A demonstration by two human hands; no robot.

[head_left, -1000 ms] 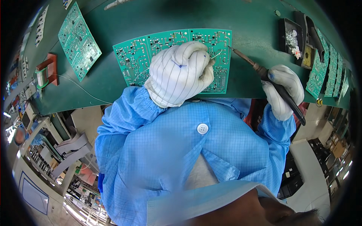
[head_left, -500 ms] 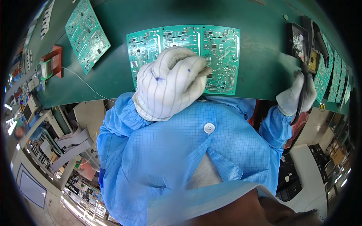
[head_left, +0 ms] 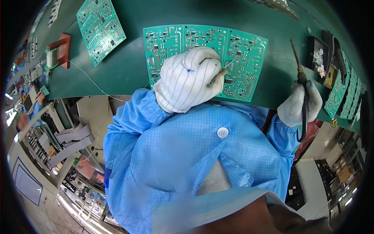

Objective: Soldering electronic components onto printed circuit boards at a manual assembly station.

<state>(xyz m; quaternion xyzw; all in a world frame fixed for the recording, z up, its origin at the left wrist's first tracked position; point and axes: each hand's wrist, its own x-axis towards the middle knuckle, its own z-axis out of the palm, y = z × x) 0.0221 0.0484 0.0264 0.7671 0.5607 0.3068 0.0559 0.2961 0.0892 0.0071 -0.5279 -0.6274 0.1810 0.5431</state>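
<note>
White-gloved, the right hand [head_left: 298, 104] is now back from the tray [head_left: 314, 47] and the sponge box [head_left: 331, 77], where it was a blur half a second ago. The soldering iron [head_left: 302, 77] now stands with its tip up over the bare table [head_left: 277, 80], between the tray and the circuit board [head_left: 246, 64], touching neither. I take that as a pause at the tray being over, with no contact at the board at this moment. A thin wire [head_left: 230, 63] shows again beyond the left hand [head_left: 189, 80], over the board's right-hand section; it was out of sight half a second ago.

That left hand sits palm down on the board's lower middle, wrist low at the table's near edge, thumb and fingertips pressed together and apparently pinching the wire, though the contact itself is partly hidden. The right hand's fingers are wrapped around the iron's handle, its forearm angled outward.
</note>
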